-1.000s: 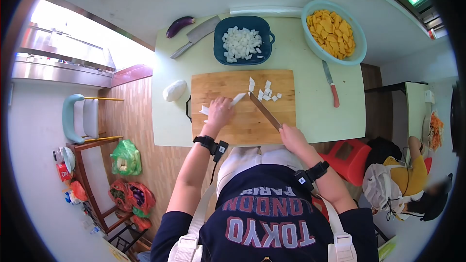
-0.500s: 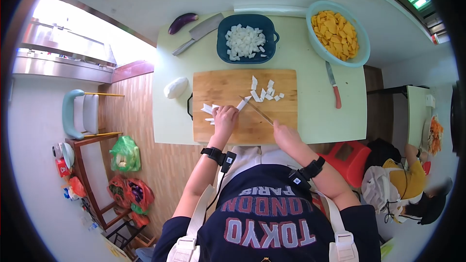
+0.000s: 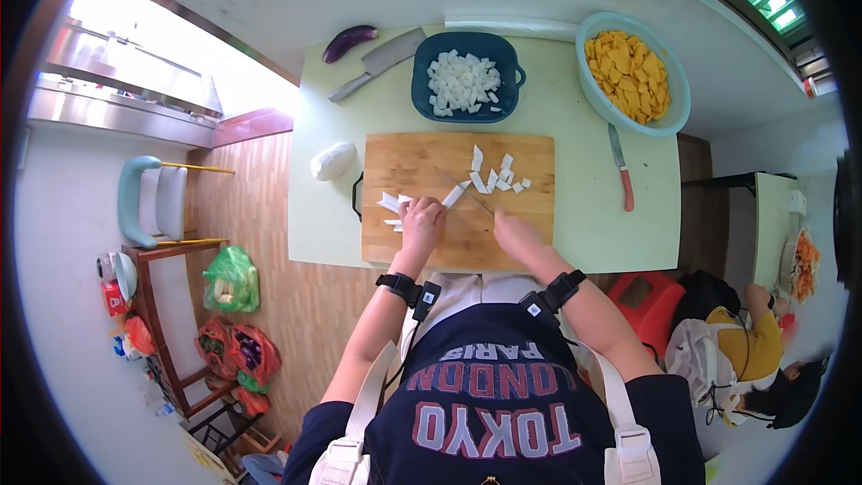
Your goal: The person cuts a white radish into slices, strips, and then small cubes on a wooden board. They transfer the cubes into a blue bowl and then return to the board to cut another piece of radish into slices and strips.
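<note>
On the wooden cutting board (image 3: 404, 157), my left hand (image 3: 422, 224) is closed over a white vegetable strip (image 3: 456, 194), its fingertips pressing it down. My right hand (image 3: 519, 238) grips a kitchen knife (image 3: 480, 205), whose thin blade crosses the strip just beyond my left fingers. Cut white pieces (image 3: 479, 181) lie scattered to the right of the blade. More white strips (image 3: 389, 202) rest left of my left hand, partly hidden by it. Behind the board, a dark blue basin (image 3: 509, 101) holds white diced pieces (image 3: 462, 81).
A light blue bowl (image 3: 680, 94) of yellow slices stands at the back right. Near it lies a red-handled knife (image 3: 624, 175). A cleaver (image 3: 391, 52) and an eggplant (image 3: 348, 42) are at the back left; a white peeled chunk (image 3: 333, 162) sits beside the board. Another person (image 3: 759, 341) is at right.
My right hand has moved a little left with the knife, and the blade now crosses the strip. The whole view has shifted slightly. My left hand keeps its hold.
</note>
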The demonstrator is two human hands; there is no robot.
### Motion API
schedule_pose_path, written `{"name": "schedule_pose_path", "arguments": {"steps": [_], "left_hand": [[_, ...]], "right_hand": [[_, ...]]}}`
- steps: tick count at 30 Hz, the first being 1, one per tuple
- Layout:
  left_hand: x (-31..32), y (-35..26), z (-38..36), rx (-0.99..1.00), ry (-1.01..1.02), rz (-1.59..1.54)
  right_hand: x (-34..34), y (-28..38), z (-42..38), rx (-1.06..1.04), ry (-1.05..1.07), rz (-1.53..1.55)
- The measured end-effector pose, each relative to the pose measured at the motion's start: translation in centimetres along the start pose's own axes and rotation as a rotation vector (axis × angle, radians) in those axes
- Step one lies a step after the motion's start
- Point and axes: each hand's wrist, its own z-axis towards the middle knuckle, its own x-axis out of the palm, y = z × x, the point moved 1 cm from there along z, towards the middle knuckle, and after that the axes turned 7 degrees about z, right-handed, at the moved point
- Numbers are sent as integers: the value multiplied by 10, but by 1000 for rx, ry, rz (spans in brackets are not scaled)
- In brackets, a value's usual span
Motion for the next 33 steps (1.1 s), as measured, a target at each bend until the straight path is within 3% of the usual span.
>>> {"name": "schedule_pose_path", "arguments": {"steps": [5, 7, 14, 26, 28, 32, 33], "left_hand": [[1, -1, -4, -26, -16, 25], [0, -3, -5, -16, -4, 21], [0, -1, -5, -17, -2, 22], [-8, -3, -5, -7, 70, 27], [-8, -3, -5, -2, 81, 36], [-13, 0, -9, 29, 99, 30], [-15, -2, -9, 37, 84, 23]], "right_hand": [[-13, -9, -16, -69, -49, 116], [-22, 8, -35, -13, 31, -137], [-14, 19, -50, 44, 46, -161], [8, -10, -4, 2, 20, -2], [4, -28, 3, 84, 54, 373], [-7, -25, -10, 36, 70, 409], [-7, -18, -17, 11, 53, 185]]}}
